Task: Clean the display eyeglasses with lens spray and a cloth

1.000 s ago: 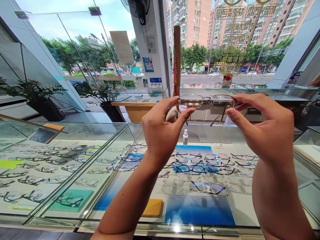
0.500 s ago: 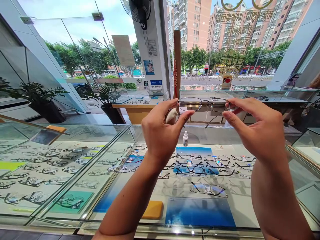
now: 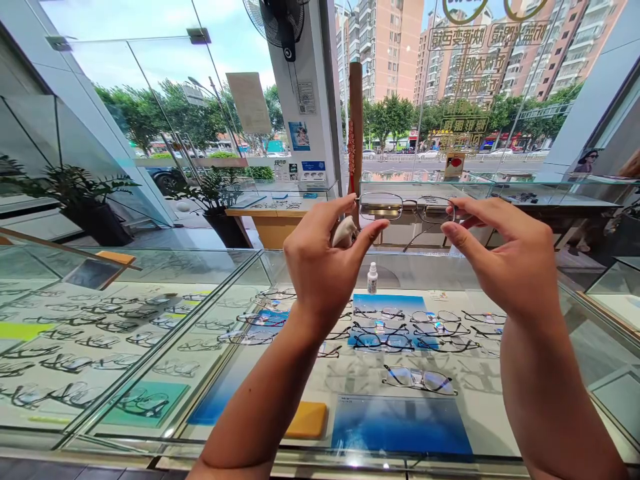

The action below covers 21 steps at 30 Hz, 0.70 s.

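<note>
A pair of thin-framed glasses (image 3: pixel 381 206) is held up above the glass counter, its lenses facing the window. My left hand (image 3: pixel 327 247) grips the left end of the frame between finger and thumb, and a pale cloth (image 3: pixel 345 233) is tucked in the same hand. At the other end, my right hand (image 3: pixel 505 250) pinches the frame near the hinge. One temple arm slants down below the right lens. Beneath the glasses, a small white bottle (image 3: pixel 372 279) stands upright on the counter.
Rows of spectacles (image 3: pixel 383 341) lie inside the glass display case (image 3: pixel 240 283), with blue sheets (image 3: pixel 400 423) and an orange case (image 3: pixel 307 420). A tilted mirror (image 3: pixel 95 270) stands at the left. Potted plants (image 3: pixel 217 200) and further counters are by the window.
My right hand has shifted slightly left with its end of the glasses, and the hanging temple arm has moved left too. My left hand keeps its hold.
</note>
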### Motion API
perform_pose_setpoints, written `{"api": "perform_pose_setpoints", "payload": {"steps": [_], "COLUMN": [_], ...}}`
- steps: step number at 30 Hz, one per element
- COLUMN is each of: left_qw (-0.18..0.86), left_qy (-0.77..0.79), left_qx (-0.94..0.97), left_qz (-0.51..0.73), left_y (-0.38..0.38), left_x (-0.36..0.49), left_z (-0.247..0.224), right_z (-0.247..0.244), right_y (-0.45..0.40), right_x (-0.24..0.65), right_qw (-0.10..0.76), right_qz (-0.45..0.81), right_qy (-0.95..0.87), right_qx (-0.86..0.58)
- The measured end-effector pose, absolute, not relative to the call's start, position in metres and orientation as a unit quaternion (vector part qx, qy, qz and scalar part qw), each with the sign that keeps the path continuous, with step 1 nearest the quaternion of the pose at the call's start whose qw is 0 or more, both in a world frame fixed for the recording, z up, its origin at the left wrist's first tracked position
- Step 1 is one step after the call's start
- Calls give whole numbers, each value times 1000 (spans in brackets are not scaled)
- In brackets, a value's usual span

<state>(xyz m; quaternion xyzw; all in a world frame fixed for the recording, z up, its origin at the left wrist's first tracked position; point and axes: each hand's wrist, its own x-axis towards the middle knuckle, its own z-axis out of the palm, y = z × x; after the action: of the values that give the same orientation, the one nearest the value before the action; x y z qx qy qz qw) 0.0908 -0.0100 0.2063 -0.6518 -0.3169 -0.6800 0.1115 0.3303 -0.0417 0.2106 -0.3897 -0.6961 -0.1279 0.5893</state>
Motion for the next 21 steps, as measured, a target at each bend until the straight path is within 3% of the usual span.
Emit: {"api": "perform_pose_setpoints", "payload": {"steps": [7, 15, 21], "left_qw": [-32, 0, 82], "left_qy": [-286, -261, -242], "left_qx": [-674, -637, -592], "left_qz": [-680, -725, -765], "left_y": [15, 31, 33], "left_x": [89, 96, 99], "left_z": [204, 194, 189], "right_z": [202, 192, 193], "right_y": [-39, -32, -22], "right_x": [311, 303, 301], "right_qw": [632, 630, 648], "right_qz": [-229, -280, -267], "right_qy": [-642, -657, -638], "right_qx": [-369, -306, -318]}}
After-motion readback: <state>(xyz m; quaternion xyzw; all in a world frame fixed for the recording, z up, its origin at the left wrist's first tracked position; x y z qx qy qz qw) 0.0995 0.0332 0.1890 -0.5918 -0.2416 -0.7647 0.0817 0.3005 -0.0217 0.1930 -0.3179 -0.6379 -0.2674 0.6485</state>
